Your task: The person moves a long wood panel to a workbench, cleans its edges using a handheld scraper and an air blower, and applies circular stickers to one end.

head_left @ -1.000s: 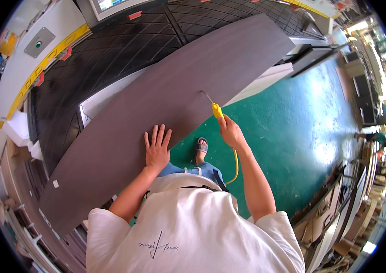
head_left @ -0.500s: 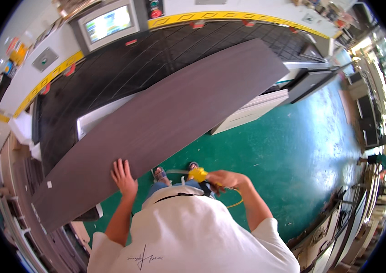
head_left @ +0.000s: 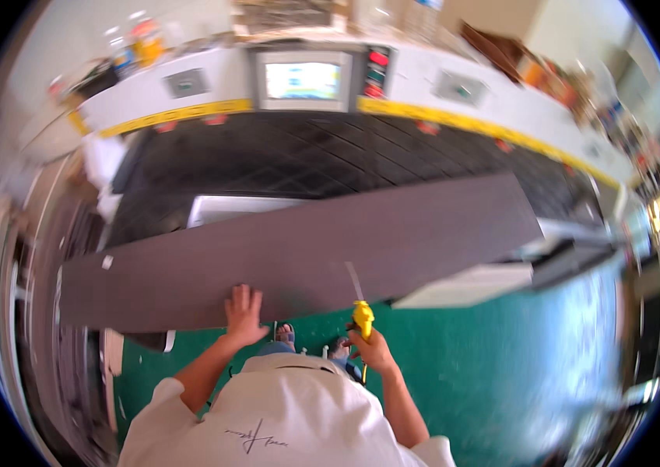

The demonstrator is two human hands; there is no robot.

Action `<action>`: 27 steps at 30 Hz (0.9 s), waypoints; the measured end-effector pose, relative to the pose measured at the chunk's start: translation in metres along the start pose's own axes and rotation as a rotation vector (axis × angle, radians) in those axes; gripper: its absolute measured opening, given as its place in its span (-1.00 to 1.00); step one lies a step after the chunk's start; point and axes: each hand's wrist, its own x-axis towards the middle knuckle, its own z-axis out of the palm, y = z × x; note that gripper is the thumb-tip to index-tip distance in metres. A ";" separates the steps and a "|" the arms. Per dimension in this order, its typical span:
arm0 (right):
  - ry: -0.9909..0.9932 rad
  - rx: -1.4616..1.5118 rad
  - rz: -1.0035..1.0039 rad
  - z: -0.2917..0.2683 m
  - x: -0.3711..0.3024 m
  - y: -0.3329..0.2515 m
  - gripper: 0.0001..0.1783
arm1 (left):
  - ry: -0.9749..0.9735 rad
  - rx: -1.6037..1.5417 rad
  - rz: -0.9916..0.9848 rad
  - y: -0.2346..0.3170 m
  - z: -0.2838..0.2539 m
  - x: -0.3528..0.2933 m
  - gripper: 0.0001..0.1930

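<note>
The left hand (head_left: 244,317) lies flat, ungripping, on the dark brown panel (head_left: 416,233) across mid-frame; the right hand (head_left: 374,350) grips a yellow air blow gun (head_left: 363,317), lower centre. The nozzle (head_left: 356,282) is best kept off the panel's face.

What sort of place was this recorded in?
Probably a workshop or factory floor that handles panels: a long brown panel lies over a black bed, a lit screen sits in the white console beyond, and the floor is plain green.
</note>
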 end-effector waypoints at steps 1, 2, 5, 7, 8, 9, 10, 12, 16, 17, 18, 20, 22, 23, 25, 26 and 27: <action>0.063 0.088 -0.060 0.007 0.010 -0.005 -0.51 | -0.125 -0.149 0.072 0.010 -0.018 0.008 -0.01; 0.102 0.161 -0.115 0.030 0.018 -0.037 -0.50 | -0.090 -0.212 0.249 -0.004 -0.003 0.009 -0.13; 0.094 0.205 -0.339 0.078 0.059 -0.098 -0.49 | -0.493 -1.168 0.230 0.068 -0.038 0.011 -0.39; -0.252 -0.269 -0.393 0.107 0.061 -0.153 -0.41 | -0.469 -1.385 0.210 0.079 -0.059 0.008 -0.51; -0.409 -0.443 -0.332 0.121 0.051 -0.194 -0.34 | -0.423 -1.487 0.177 0.079 -0.073 0.008 -0.55; -0.490 -0.423 -0.643 0.119 0.067 -0.199 -0.37 | -0.333 -1.574 0.099 0.083 -0.096 0.012 -0.58; -0.479 -0.520 -0.591 0.127 0.074 -0.218 -0.45 | -0.220 -1.648 -0.015 0.073 -0.111 0.011 -0.61; -0.343 -0.710 -0.658 0.127 0.101 -0.260 -0.60 | -0.097 -2.041 -0.244 0.033 -0.089 0.027 -0.68; -0.109 -0.807 -0.875 0.154 0.155 -0.378 -0.65 | 0.175 -2.006 -0.456 -0.055 -0.068 0.022 -0.69; -0.042 -0.880 -1.042 0.160 0.178 -0.406 -0.66 | 0.197 -2.031 -0.472 -0.073 -0.059 0.019 -0.70; 0.025 -0.916 -1.075 0.170 0.196 -0.434 -0.68 | 0.225 -2.048 -0.499 -0.090 -0.048 0.014 -0.71; 0.195 -0.986 -1.213 0.194 0.235 -0.485 -0.73 | 0.281 -2.052 -0.559 -0.109 -0.030 0.007 -0.72; 0.223 -1.033 -1.335 0.224 0.271 -0.531 -0.74 | 0.347 -2.015 -0.627 -0.122 -0.017 0.001 -0.72; 0.264 -1.133 -1.372 0.236 0.295 -0.542 -0.74 | 0.333 -2.027 -0.677 -0.121 -0.004 0.003 -0.70; 0.320 -1.245 -1.379 0.268 0.318 -0.570 -0.72 | 0.382 -2.002 -0.654 -0.126 -0.007 0.000 -0.70; 0.304 -1.301 -1.417 0.282 0.337 -0.582 -0.69 | 0.405 -1.965 -0.659 -0.129 -0.009 0.001 -0.71; 0.291 -1.362 -1.453 0.293 0.356 -0.594 -0.67 | 0.422 -1.931 -0.658 -0.130 -0.011 0.004 -0.71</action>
